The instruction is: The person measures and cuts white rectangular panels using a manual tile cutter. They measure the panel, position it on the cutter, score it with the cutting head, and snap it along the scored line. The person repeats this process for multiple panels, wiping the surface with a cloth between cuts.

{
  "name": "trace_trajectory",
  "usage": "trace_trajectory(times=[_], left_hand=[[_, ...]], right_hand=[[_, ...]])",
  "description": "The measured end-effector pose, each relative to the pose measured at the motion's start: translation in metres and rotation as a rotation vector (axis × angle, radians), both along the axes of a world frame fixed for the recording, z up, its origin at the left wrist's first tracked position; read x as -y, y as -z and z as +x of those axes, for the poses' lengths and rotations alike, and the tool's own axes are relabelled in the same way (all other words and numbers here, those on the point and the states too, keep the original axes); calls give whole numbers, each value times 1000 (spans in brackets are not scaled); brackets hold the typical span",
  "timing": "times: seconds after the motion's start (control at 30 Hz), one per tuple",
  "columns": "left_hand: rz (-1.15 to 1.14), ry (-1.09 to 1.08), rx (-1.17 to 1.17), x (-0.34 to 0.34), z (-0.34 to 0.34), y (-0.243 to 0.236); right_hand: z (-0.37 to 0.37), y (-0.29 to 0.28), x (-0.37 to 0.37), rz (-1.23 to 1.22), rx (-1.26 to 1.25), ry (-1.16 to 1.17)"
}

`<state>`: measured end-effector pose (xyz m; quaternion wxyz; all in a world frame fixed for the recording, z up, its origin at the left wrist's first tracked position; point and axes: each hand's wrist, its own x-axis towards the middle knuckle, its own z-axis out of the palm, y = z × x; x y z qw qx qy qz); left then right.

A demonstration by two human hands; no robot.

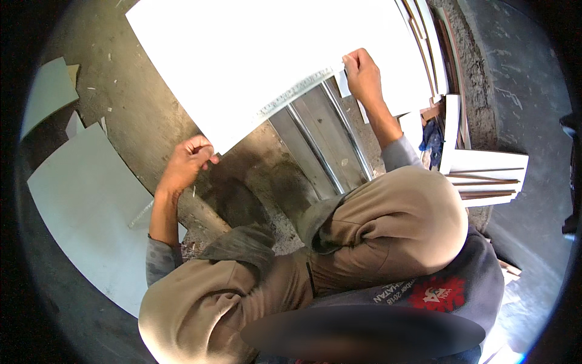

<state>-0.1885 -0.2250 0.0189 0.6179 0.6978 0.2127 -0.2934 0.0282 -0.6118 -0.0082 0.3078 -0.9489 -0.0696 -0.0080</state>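
A large bright white board (254,60) stretches away in front of me, its surface washed out by glare. My left hand (187,162) is closed at the board's near left corner, with thumb and fingers pinched on it. Farther right along the near edge, my right hand (365,77) grips the board with its fingers curled. Between the hands, a band of small dark marks runs along that edge. Two shiny metal rails (312,145) on grey strips lie lower down, partly covered by the board. The board's far end runs out of view.
White panels (85,200) lie on the floor to the left, with another panel (50,94) beyond. At right are stacked white and brown-edged strips (485,176) and a dark blue crumpled thing (431,142). My bent knees (394,218) are close below the board.
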Motion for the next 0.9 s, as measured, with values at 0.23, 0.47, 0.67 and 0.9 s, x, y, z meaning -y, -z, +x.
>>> trace_trajectory(times=[0.23, 0.47, 0.67, 0.9], left_hand=[[5, 0, -7, -2, 1, 2], [-18, -17, -2, -3, 0, 7], [-24, -3, 8, -6, 1, 8], [-48, -41, -15, 0, 1, 4]], right_hand=[[-2, -4, 0, 5, 11, -1], [0, -2, 2, -23, -70, 35], [-1, 0, 4, -8, -31, 31], [-5, 2, 13, 87, 41, -40]])
